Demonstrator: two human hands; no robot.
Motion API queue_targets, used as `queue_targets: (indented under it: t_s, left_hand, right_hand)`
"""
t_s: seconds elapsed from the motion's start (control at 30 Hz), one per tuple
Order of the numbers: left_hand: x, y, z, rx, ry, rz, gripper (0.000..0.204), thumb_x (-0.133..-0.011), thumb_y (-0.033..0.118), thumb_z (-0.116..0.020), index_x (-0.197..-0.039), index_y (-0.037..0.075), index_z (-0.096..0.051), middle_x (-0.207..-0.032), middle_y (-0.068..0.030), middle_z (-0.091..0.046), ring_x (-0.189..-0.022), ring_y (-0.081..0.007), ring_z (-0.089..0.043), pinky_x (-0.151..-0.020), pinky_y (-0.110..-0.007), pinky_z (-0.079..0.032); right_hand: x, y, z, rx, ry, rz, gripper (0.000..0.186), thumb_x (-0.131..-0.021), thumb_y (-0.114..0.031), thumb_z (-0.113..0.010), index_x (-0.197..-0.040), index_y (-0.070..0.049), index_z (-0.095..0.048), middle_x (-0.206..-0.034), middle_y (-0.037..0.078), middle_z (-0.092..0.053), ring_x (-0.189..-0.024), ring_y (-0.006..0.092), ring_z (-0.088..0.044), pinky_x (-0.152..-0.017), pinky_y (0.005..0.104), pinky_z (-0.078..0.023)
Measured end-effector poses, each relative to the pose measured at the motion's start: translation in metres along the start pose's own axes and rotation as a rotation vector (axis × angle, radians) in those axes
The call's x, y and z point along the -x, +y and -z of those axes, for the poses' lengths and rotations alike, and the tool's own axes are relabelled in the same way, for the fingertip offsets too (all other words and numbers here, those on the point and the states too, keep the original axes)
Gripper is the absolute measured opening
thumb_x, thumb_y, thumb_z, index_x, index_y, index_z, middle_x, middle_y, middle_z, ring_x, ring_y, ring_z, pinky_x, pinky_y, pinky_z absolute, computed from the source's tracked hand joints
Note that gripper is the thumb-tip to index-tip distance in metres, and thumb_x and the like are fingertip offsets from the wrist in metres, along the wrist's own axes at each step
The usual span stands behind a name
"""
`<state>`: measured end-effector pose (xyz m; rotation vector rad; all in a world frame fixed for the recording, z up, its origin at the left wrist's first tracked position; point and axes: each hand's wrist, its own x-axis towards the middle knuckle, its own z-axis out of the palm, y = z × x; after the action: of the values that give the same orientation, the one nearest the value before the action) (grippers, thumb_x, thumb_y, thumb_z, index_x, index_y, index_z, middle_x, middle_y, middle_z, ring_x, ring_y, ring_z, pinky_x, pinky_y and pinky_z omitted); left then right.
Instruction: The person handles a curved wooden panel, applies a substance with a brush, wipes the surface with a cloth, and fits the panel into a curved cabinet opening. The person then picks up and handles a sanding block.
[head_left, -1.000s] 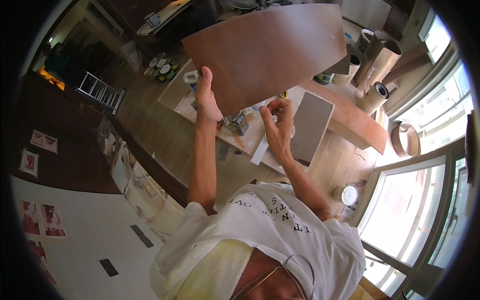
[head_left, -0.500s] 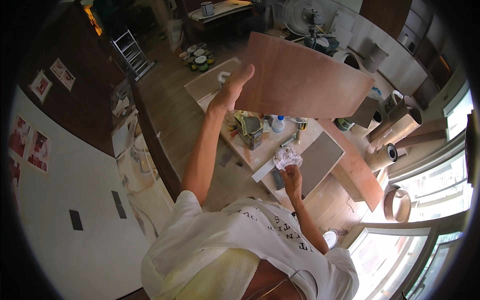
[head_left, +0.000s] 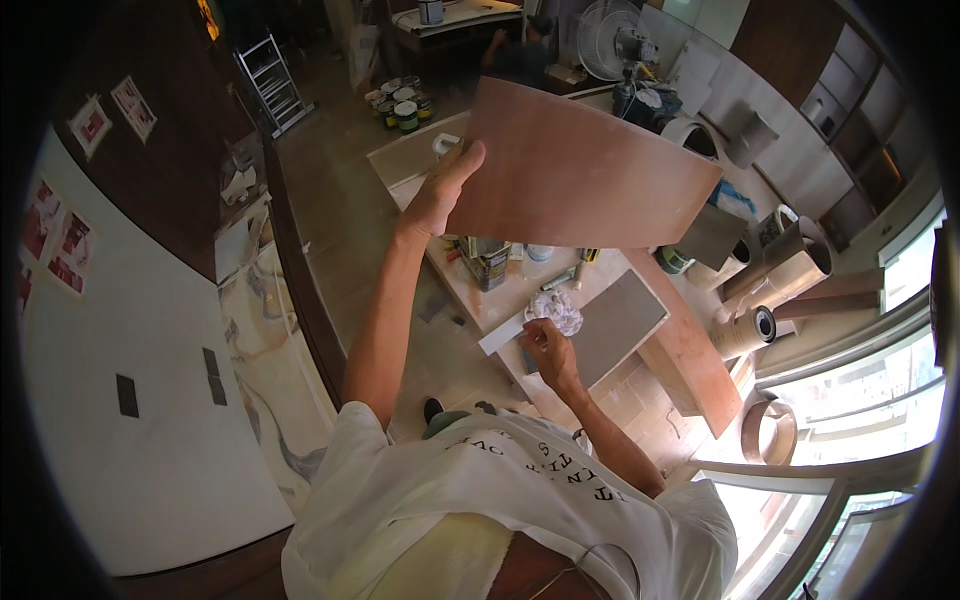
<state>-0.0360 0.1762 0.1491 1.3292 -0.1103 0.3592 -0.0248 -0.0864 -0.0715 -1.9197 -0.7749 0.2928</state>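
My left hand (head_left: 447, 190) is raised ahead and grips the left edge of a reddish-brown, slightly curved wooden panel (head_left: 590, 170), thumb on its face. The panel is tilted up above a worktable and hides part of it. Lower and to the right, my right hand (head_left: 550, 355) has its fingers curled together beside a crumpled white rag (head_left: 556, 312) on the table. Whether the fingers hold anything is hidden. A white strip (head_left: 503, 334) and a grey flat board (head_left: 615, 325) lie close to that hand.
Under the panel stand a smeared paint can (head_left: 487, 265) and a green tube (head_left: 563, 278). A long brown panel (head_left: 700, 375) leans at the right, near several rolled sheets (head_left: 800, 255). Farther back are paint cans (head_left: 405, 112), a stepladder (head_left: 273, 85), a fan (head_left: 603, 40) and a person (head_left: 528, 55).
My view has shifted slightly. The panel sits a little lower and more to the left in my left hand. My right hand has moved slightly left along the rag.
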Motion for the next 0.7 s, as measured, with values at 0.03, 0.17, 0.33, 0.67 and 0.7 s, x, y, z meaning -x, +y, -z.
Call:
queue_targets:
  t_s: [0.03,0.17,0.33,0.67,0.7]
  left_hand:
    - [0.01,0.001,-0.002,-0.004,0.01,0.017,0.078,-0.094,0.051,-0.057,-0.147,0.0,-0.034,-0.146,-0.0109,-0.042,-0.134,-0.0189,-0.04,-0.11,-0.033,-0.033]
    - [0.042,-0.027,-0.002,-0.025,0.094,0.085,0.072,-0.096,0.048,-0.056,-0.145,-0.001,-0.037,-0.143,-0.0097,-0.046,-0.131,-0.0175,-0.042,-0.109,-0.033,-0.034]
    - [0.084,-0.061,-0.008,-0.049,0.037,0.193,0.069,-0.098,0.048,-0.053,-0.144,-0.002,-0.038,-0.138,-0.0095,-0.05,-0.128,-0.0174,-0.045,-0.107,-0.03,-0.035]
    - [0.11,-0.035,0.003,-0.268,-0.349,0.322,0.072,-0.098,0.053,-0.049,-0.146,0.0,-0.038,-0.136,-0.0117,-0.053,-0.121,-0.0185,-0.052,-0.103,-0.03,-0.039]
    - [0.117,-0.025,0.005,-0.224,-0.323,0.285,0.075,-0.097,0.056,-0.048,-0.147,0.001,-0.036,-0.136,-0.012,-0.053,-0.121,-0.0202,-0.054,-0.104,-0.031,-0.04]
  right_hand:
    - [0.005,-0.006,0.003,0.0,-0.024,0.0,0.025,-0.085,-0.012,-0.07,-0.107,-0.004,-0.061,-0.086,0.015,-0.069,-0.081,0.0296,-0.068,-0.074,0.0381,-0.053]
    - [0.017,-0.025,0.023,0.016,0.06,0.104,0.018,-0.086,-0.012,-0.069,-0.101,-0.004,-0.062,-0.087,0.016,-0.07,-0.079,0.0318,-0.068,-0.072,0.0386,-0.053]
    - [0.0,-0.082,0.079,0.136,0.45,0.403,0.024,-0.08,-0.006,-0.075,-0.1,-0.003,-0.063,-0.093,0.014,-0.066,-0.084,0.0286,-0.064,-0.077,0.038,-0.05]
    - [-0.028,-0.153,0.118,0.235,0.085,0.241,0.032,-0.08,-0.021,-0.078,-0.101,0.0,-0.065,-0.099,0.015,-0.067,-0.087,0.0263,-0.064,-0.079,0.0357,-0.048]
    - [-0.025,-0.162,0.112,0.156,0.093,0.182,0.028,-0.082,-0.02,-0.077,-0.097,0.001,-0.066,-0.09,0.01,-0.067,-0.079,0.0179,-0.06,-0.075,0.0309,-0.047]
